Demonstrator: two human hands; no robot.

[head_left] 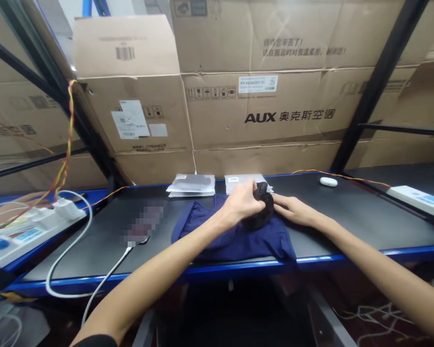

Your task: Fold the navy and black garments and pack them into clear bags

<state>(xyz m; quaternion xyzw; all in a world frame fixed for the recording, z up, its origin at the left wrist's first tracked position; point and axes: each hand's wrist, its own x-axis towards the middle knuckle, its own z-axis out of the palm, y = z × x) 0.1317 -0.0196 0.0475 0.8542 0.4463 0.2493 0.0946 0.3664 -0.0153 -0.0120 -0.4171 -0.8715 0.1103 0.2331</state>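
We seem partway along: the navy cloth (pixel 246 245) lies fairly flat at the near edge of the bench (pixel 369 212), our left hand (pixel 244 200) has its grip closed around a dark bundle (pixel 260 219) upon it, our right hand (pixel 296 210), loosely extended, touches its right side, and letting go remains.

Cardboard box (pixel 217 120) — "AUX 奥克斯空调", "师傅您辛苦了!" above, white label (pixel 258 84) — "25"
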